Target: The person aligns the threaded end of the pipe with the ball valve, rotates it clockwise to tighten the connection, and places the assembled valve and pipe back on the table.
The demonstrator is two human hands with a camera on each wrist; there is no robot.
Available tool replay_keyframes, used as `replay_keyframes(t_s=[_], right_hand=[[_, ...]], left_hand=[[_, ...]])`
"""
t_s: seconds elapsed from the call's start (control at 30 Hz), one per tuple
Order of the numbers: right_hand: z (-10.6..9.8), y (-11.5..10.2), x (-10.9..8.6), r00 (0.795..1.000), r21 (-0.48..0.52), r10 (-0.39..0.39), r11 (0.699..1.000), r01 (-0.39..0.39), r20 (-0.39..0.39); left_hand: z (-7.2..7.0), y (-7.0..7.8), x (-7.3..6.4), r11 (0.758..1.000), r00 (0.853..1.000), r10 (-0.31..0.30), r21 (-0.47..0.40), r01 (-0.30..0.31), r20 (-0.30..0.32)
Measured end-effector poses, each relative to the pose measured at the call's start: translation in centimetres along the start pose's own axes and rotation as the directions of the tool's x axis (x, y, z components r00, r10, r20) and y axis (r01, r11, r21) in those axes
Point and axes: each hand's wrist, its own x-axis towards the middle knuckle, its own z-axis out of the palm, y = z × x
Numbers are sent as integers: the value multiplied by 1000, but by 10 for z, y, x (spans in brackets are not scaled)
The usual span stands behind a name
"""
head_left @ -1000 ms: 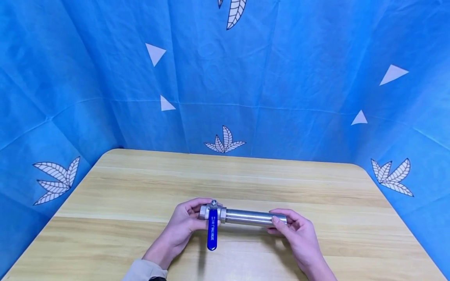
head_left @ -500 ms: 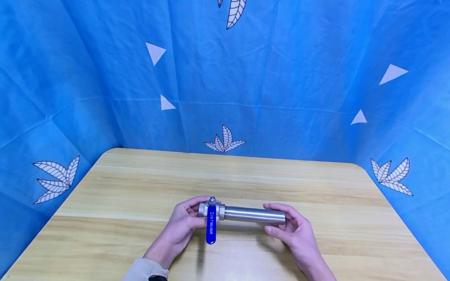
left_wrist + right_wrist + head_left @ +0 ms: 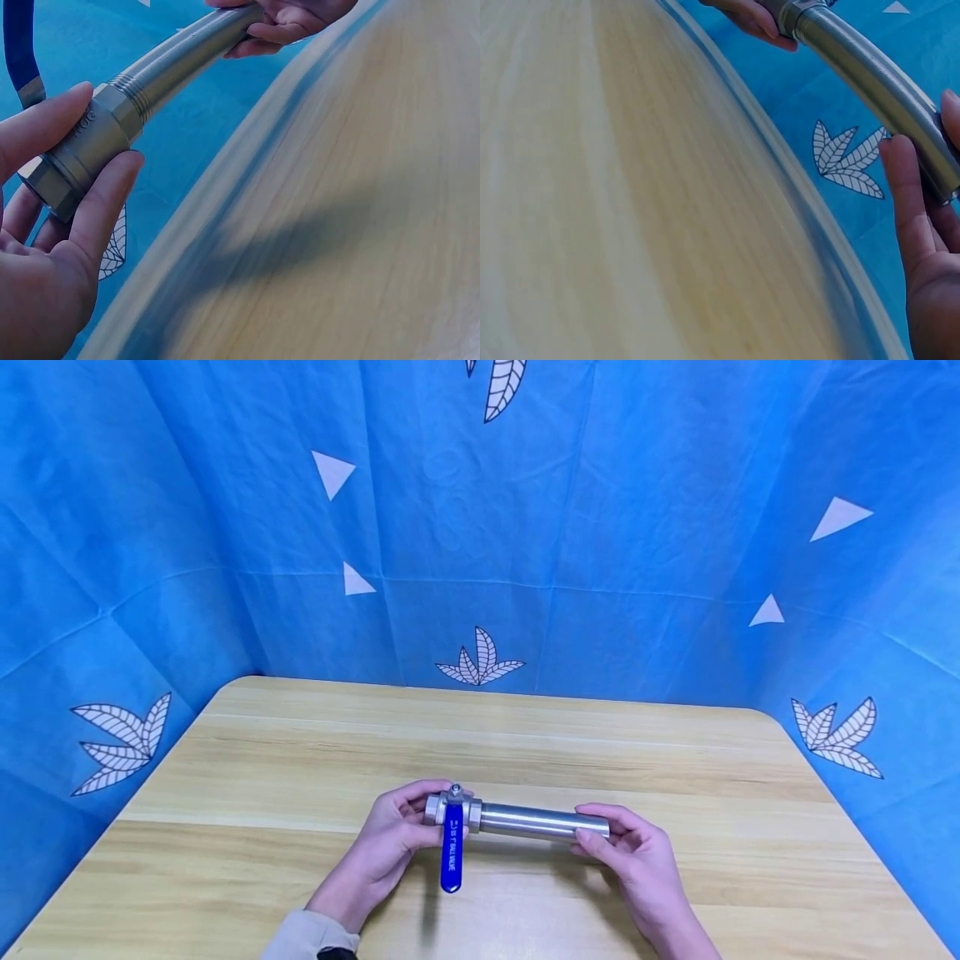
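A steel ball valve (image 3: pixel 474 817) with a blue lever handle (image 3: pixel 452 852) is held above the table by my left hand (image 3: pixel 382 843), thumb on the near side and fingers behind. From its right end runs a plain steel pipe (image 3: pixel 528 821). In the left wrist view, some thread shows on the pipe (image 3: pixel 184 60) where it meets the hexagonal end of the valve (image 3: pixel 82 146). My right hand (image 3: pixel 641 864) pinches the pipe's free end between thumb and fingers. The lever points toward me.
Below the hands lies a light wood-grain table (image 3: pixel 300 752) with rounded far corners. Blue cloth (image 3: pixel 465 527) with white triangles and leaf prints hangs behind it and along both sides.
Half a second ago my right thumb was off the pipe; now it presses on the pipe again. The valve and pipe have dipped slightly. My left hand keeps its hold.
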Motion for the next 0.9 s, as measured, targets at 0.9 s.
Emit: replay_keyframes(t_s=[0.9], right_hand=[[0,1,-1,999,15,22,1000,-22,24]], left_hand=[[1,-1,0,999,1000,-15,-51,15,-9]])
